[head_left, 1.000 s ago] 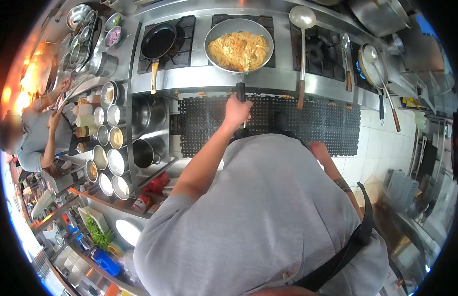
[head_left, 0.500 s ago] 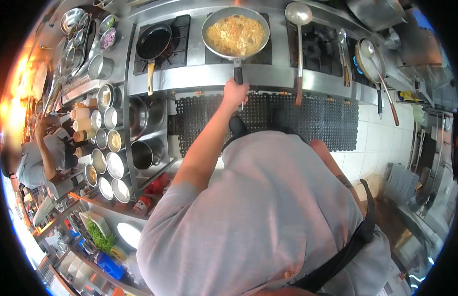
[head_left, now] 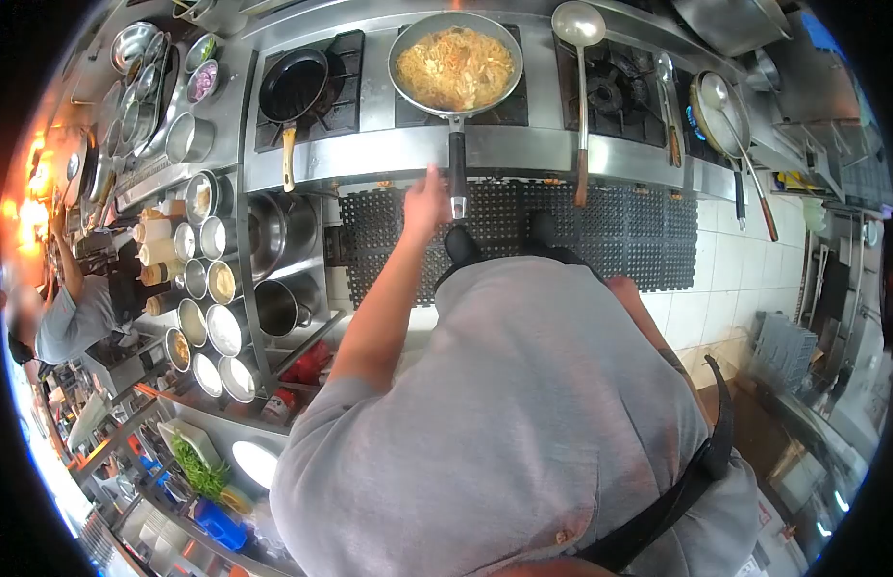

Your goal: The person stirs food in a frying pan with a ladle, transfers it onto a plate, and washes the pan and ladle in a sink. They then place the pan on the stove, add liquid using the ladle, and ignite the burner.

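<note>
Since I have just let go of the handle, the pan sits on its own over the second burner from the left. A moment ago my left hand was wrapped round that handle; now it has shifted to the left and hangs just beside the handle's end, above the black mat. My grip there has come undone: one finger points up towards the stove, and I see nothing held in it. Of my right hand I can tell very little; only the far part of my right arm shows past my shirt, so I cannot say whether those fingers are spread or closed.

The change has left the pan supported by the burner alone, as I judge it. It is near enough level, with the noodles heaped inside and the handle jutting out over the front edge, straight towards me. I would call it steady, though a handle that sticks out so far could be knocked by an arm.

To the left of the pan is a dark skillet, and to its right a ladle whose long shaft also overhangs the edge. Further right, another skillet sits by a blue flame. Off to my left, a co-worker reaches towards a tall orange fire.
</note>
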Demonstrator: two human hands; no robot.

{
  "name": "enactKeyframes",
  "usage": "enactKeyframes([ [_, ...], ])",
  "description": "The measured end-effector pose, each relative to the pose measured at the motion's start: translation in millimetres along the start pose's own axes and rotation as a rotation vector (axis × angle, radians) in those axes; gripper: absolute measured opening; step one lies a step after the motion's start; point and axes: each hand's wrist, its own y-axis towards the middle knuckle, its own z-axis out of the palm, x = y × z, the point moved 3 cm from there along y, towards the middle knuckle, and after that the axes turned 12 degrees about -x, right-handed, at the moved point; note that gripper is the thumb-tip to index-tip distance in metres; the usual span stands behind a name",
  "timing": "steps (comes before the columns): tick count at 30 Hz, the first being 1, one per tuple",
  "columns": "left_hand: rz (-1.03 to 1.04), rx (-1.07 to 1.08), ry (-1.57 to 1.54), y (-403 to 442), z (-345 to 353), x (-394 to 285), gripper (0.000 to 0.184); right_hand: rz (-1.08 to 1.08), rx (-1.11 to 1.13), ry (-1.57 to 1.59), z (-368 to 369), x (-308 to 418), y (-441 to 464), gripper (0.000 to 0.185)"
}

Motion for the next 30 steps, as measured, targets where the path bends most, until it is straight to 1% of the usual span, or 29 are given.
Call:
enactKeyframes([
  [2, -0.031, 0.05, 0.236, 7.6, -27.8, 41.9, 0.071, 0.033, -0.021, 0.009, 2.9, 0.1, -5.2, 0.018],
  [4, 0.003, 0.167, 0.72, 29.8, -67.0, 106.4, 0.072, 0.065, -0.049, 0.017, 1.3, -1.3, -1.3, 0.017],
  [5, 0.221, 0.179, 0.951, 60.0, -99.7, 177.4, 0.07, 0.065, 0.016, -0.021, 2.0, 0.2, 2.1, 0.017],
  [6, -0.242, 0.337, 1.14, 61.9, -121.9, 219.7, 0.061, 0.066, 0.081, -0.059, 2.3, 1.3, 5.0, 0.017],
  [8, -0.504, 0.57, 1.494, 54.8, -165.8, 266.4, 0.046, 0.046, 0.047, -0.04, 3.7, -0.8, 6.7, 0.018],
  [10, -0.432, 0.456, 1.31, 17.4, -164.2, 246.0, 0.038, 0.019, 0.01, -0.022, -4.9, 0.4, 11.2, 0.019],
  [11, -0.423, 0.45, 1.311, 16.9, -168.9, 252.3, 0.038, 0.014, -0.002, -0.008, -20.1, 11.8, 13.1, 0.019],
  [12, 0.321, 0.485, 1.225, 23.9, -161.0, 249.5, 0.041, 0.013, -0.012, 0.009, -31.6, 20.7, 14.1, 0.019],
  [13, 1.047, 0.485, 1.033, 10.2, -150.3, 219.2, 0.043, 0.017, -0.021, 0.013, -35.3, 22.5, 15.1, 0.019],
  [14, 0.431, 0.386, 0.705, 17.9, -143.0, 210.8, 0.049, 0.032, 0.038, 0.028, -37.2, 23.9, 15.5, 0.02],
  [15, -0.166, 0.264, 0.347, -0.3, -114.5, 168.1, 0.056, 0.044, 0.096, 0.04, -37.3, 24.0, 16.4, 0.022],
  [17, -0.161, 0.215, 0.185, -15.3, -61.0, 80.6, 0.063, 0.042, 0.044, 0.039, -25.2, 17.5, 17.2, 0.02],
  [19, -0.155, 0.258, -0.092, -15.9, -15.4, 22.0, 0.069, 0.034, -0.004, 0.038, -13.9, 11.4, 22.4, 0.021],
  [21, -0.207, 0.347, -0.329, -25.0, 21.4, -38.0, 0.052, 0.07, -0.006, 0.108, -7.1, 7.9, 26.9, 0.019],
  [22, -0.205, 0.348, -0.329, -25.3, 31.5, -52.2, 0.052, 0.07, -0.008, 0.108, -15.4, 12.7, 29.9, 0.019],
  [23, -0.022, 0.325, -0.025, -24.0, 38.9, -64.3, 0.042, 0.195, 0.048, 0.235, -29.2, 19.2, 33.5, 0.019],
  [24, 0.16, 0.3, 0.281, -23.1, 42.4, -69.6, 0.034, 0.263, 0.078, 0.303, -26.1, 19.4, 30.1, 0.018],
  [25, 0.159, 0.309, 0.285, -29.3, 41.0, -66.9, 0.034, 0.333, 0.104, 0.368, -23.2, 19.7, 26.7, 0.018],
  [27, 0.164, 0.238, 0.264, -43.0, 33.7, -64.4, 0.03, 0.332, -0.018, 0.22, -23.3, 16.7, 29.7, 0.016],
  [28, 0.157, 0.224, 0.277, -43.8, 32.2, -64.7, 0.031, 0.34, -0.028, 0.219, -37.7, 21.7, 31.2, 0.016],
  [30, 0.148, 0.226, 0.29, -33.2, 36.2, -72.5, 0.032, 0.544, -0.024, 0.327, -51.5, 34.6, 3.6, 0.035],
])
